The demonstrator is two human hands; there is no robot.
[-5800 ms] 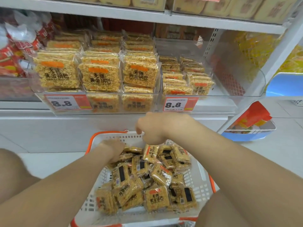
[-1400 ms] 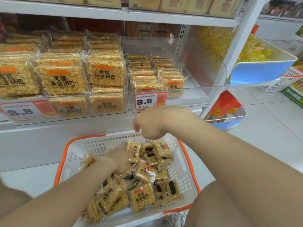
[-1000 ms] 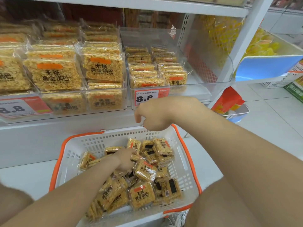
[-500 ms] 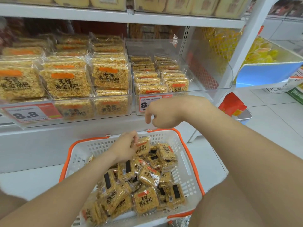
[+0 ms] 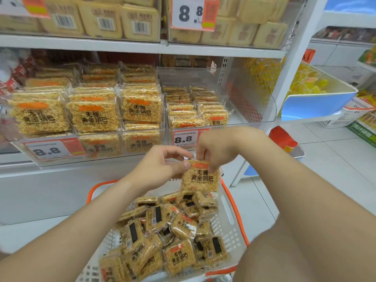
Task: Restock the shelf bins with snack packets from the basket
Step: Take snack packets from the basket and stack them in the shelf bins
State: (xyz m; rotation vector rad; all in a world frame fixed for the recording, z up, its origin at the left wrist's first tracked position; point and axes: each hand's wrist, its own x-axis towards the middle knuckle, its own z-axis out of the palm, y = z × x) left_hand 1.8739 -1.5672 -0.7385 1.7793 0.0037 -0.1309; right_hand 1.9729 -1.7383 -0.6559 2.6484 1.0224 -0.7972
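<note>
A golden rice-cracker packet with an orange label hangs above the white, orange-rimmed basket. My left hand pinches its top left corner. My right hand pinches its top edge from above. Several more packets lie heaped in the basket. Straight ahead stands a clear shelf bin, with two short rows of the same packets in its left half and its right half bare. To its left, another clear bin is packed full with the same snack.
White shelf boards run above and below the bins, with price tags reading 8.8. A white upright post flanks the right bin. Right of it are a blue tray of yellow snacks, a red packet and tiled floor.
My left hand has lifted one packet out of the basket. My right hand has taken hold of its top edge. The view has tilted up and now shows the upper shelf.
</note>
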